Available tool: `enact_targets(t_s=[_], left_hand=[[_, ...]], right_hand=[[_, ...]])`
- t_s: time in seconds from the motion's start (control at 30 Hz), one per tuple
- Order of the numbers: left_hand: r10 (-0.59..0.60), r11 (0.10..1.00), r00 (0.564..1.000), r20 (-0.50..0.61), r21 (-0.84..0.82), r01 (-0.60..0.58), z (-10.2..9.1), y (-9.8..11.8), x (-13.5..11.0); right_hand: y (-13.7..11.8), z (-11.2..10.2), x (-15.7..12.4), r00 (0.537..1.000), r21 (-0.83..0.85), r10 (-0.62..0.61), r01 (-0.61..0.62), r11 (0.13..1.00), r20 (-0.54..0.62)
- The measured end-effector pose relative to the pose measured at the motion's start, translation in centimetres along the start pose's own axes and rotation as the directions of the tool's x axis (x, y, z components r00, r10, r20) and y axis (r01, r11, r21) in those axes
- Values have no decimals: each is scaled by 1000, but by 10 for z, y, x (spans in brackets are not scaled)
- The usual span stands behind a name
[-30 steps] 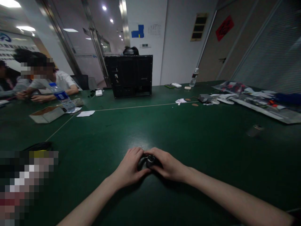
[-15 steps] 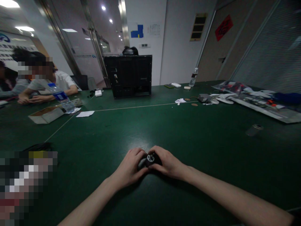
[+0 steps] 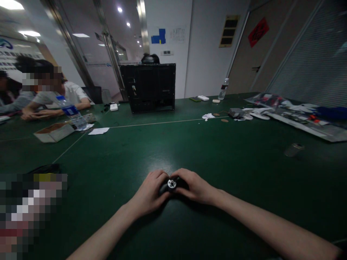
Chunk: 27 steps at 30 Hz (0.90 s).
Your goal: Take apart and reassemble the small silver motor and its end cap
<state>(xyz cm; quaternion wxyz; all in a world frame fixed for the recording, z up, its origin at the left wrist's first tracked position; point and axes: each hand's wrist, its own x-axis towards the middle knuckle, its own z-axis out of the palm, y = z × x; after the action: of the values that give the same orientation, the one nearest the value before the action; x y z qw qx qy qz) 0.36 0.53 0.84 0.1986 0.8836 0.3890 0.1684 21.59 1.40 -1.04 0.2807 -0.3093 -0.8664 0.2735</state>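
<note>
Both of my hands rest on the green table (image 3: 189, 144) near its front edge, closed around one small black object with a silver round end (image 3: 171, 184). My left hand (image 3: 150, 193) wraps it from the left, fingers curled over the top. From the right, my right hand (image 3: 195, 187) pinches it with thumb and fingers. The silver round face points up toward the camera. Most of the object's body is hidden by my fingers, so I cannot tell what it is.
A black computer case (image 3: 148, 87) stands at the far middle. People sit at the far left behind a water bottle (image 3: 71, 112) and a cardboard box (image 3: 53, 131). Bags and papers (image 3: 295, 115) lie at the right, and a small cylinder (image 3: 294, 149) nearer.
The object has turned in my fingers: its silver round end now faces up and shows more. My hands stayed in the same spot on the table.
</note>
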Motion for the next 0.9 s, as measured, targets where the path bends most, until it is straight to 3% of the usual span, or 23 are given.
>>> enact_targets(t_s=[0.3,0.57,0.9], left_hand=[[4,1000,1000,11,7,-4,-1,1,0],[31,999,994,-104,-19,-33,1,-1,-2],[41,999,989,-145,-21,-45,1,-1,-2]], right_hand=[[-2,2,0,999,-1,-50,50,999,-3],[-1,1,-1,999,9,37,-37,999,-8],[-2,-3,0,999,-15,-23,22,1000,-50]])
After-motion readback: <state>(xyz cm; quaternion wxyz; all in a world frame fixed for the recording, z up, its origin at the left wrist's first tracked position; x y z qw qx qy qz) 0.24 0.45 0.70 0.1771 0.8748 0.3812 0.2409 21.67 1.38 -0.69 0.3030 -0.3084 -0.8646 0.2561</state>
